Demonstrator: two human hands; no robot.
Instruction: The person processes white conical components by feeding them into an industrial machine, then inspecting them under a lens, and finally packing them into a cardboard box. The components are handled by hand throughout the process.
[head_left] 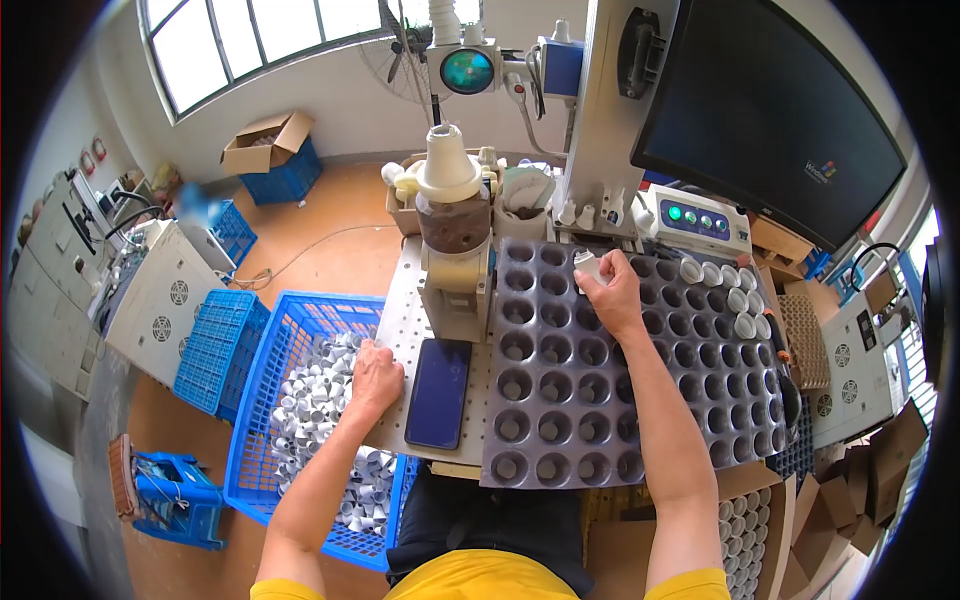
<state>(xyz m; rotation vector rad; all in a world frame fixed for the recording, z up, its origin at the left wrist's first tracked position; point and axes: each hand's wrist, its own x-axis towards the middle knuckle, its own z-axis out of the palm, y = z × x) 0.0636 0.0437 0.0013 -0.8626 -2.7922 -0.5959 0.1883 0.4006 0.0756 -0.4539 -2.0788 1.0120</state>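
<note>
My right hand [615,293] is closed on a small white plastic part [588,264], held above the upper middle of a dark tray [500,475] with rows of round holes. Several white cups [711,273] sit in holes at the tray's upper right. On the left, my left hand [377,376] rests at the right edge of a blue basket [262,400] full of small white parts [318,400]. Its fingers are curled and their tips point down; what they hold, if anything, is hidden. A dark phone [439,393] lies between that hand and the tray.
A machine with a white cone top [450,170] stands behind the phone. A monitor [780,120] and a control box with green-lit buttons [700,218] are at the back right. A carton of white cups [745,535] stands at the lower right, a blue stool [178,500] at the left.
</note>
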